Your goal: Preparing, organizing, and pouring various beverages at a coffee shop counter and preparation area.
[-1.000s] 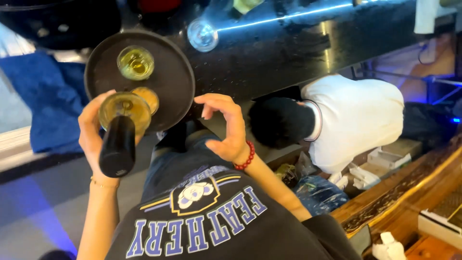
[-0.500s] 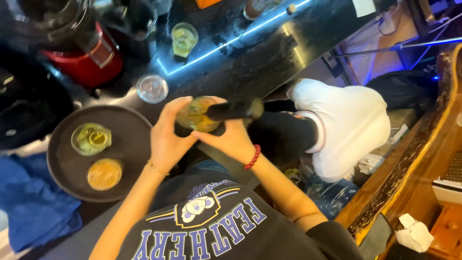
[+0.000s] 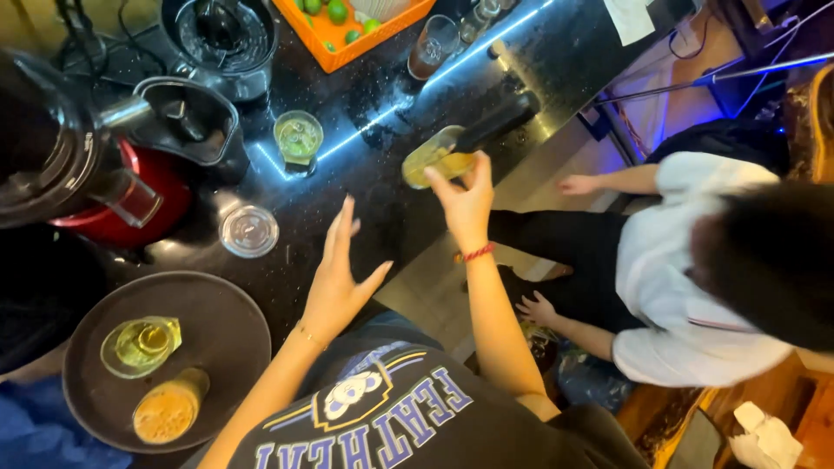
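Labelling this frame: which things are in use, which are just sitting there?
In use:
right hand
blender cup with black base, tilted, held
left hand, open, empty

Sitting there:
round tray
two drinks on tray
clear lid
green drink
orange crate

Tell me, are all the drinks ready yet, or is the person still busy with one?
Two filled glasses, a pale yellow-green one and an orange-brown one, already stand on the round tray. In hand: the right hand holds a tilted cup of yellowish drink with a black handle over the black counter. The left hand is open and empty. Left, probably: the green drink on the counter is not on the tray.
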